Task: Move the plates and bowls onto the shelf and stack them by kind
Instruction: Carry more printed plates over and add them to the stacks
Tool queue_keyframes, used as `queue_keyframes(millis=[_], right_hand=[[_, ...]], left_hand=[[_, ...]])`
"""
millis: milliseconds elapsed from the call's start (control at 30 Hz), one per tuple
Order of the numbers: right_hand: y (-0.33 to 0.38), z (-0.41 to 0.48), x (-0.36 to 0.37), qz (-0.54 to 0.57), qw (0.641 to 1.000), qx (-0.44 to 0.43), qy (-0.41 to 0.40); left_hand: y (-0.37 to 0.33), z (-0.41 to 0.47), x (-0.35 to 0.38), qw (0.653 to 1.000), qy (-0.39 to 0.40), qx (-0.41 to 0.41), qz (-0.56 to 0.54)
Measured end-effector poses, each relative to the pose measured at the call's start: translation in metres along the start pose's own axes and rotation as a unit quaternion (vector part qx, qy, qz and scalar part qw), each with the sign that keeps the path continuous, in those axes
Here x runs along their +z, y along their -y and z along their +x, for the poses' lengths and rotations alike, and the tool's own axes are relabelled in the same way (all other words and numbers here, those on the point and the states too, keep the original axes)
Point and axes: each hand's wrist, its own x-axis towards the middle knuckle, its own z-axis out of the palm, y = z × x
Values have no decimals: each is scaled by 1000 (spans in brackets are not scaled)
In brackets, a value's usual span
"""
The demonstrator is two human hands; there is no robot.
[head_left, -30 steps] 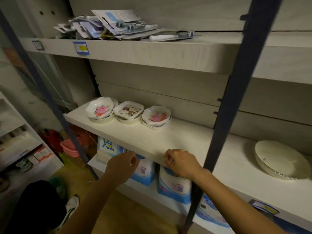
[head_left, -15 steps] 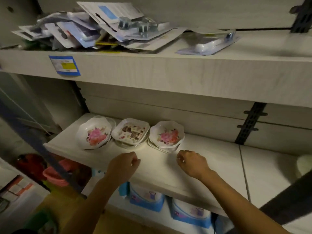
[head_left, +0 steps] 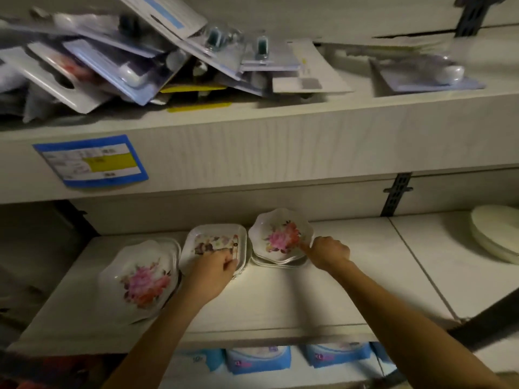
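L hand (head_left: pixel 213 272) and R hand (head_left: pixel 328 252), loose fists over the pale wood-grain shelf (head_left: pixel 280 307) front 0.5 s ago, now reach its back row. Plain cream round plates (head_left: pixel 494 234) lie far right. L grips the square white patterned dish stack (head_left: pixel 216 241); R pinches the scalloped white rose-print bowl stack (head_left: pixel 280 237) rim, prob. to merge w/ the matching stack (head_left: pixel 140 282) far left
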Motion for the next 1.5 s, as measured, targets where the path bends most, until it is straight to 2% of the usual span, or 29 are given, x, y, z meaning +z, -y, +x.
queue_keyframes(millis=[167,333,467,667,900,1033,1133,1367,1500], right_hand=[[20,0,1,5,998,65,-3],[31,1,-3,-17,995,100,-16],[34,-1,-14,32,992,121,-29],[17,-19,-20,103,984,136,-51],[-6,-56,-26,152,975,144,-80],[-13,-72,-26,164,971,150,-89],[-16,-79,-24,168,969,159,-89],[-17,-95,-20,180,966,164,-88],[-20,-109,-19,199,960,170,-99]], left_hand=[[31,5,-12,998,-2,10,62],[59,4,-18,997,-10,-9,72],[76,9,-19,996,-31,-38,78],[87,40,-14,987,-38,-63,142],[86,73,-12,969,44,-108,218],[91,74,-12,965,44,-116,232],[95,74,-16,967,52,-110,222],[93,77,-46,987,75,-74,118],[83,71,-59,992,56,-60,93]])
